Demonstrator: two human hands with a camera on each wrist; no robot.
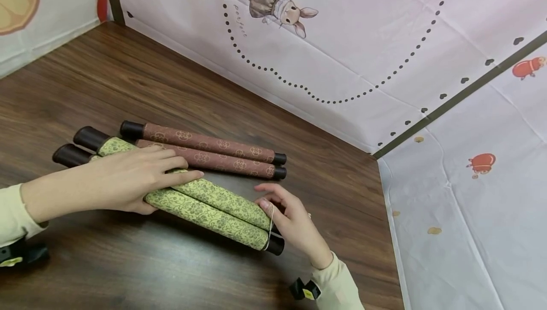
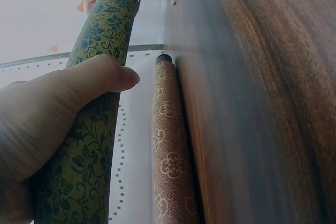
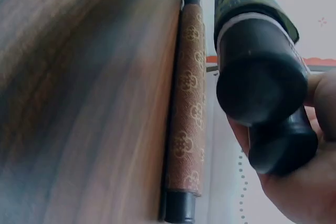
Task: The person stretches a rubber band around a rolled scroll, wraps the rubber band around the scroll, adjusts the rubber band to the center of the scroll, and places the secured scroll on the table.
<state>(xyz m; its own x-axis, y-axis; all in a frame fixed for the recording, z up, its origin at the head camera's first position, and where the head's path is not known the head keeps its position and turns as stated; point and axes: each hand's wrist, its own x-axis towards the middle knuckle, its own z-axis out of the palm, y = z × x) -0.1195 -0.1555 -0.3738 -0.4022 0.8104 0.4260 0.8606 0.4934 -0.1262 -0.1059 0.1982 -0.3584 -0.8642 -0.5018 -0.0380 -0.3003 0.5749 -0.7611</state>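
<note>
A green floral brocade scroll (image 1: 213,208), rolled from both ends into two side-by-side rolls with dark end knobs (image 3: 262,80), slants above the table. My left hand (image 1: 141,174) grips it near its middle, fingers over the top and thumb (image 2: 107,74) against the underside. At its right end, my right hand (image 1: 295,217) curls beside the knobs and pinches a thin white cord (image 1: 272,215) that loops round that end. Just behind lies a reddish-brown scroll (image 1: 213,146) with gold flower patterns, also in two rolls with dark knobs; my left hand overlaps part of it.
The dark wood-grain table (image 1: 179,277) carries both scrolls. A pale printed cloth (image 1: 342,39) with a rabbit figure and dotted lines stands along the back edge, and more cloth (image 1: 461,234) borders the right side. Dark camera mounts (image 1: 305,289) sit on my wrists.
</note>
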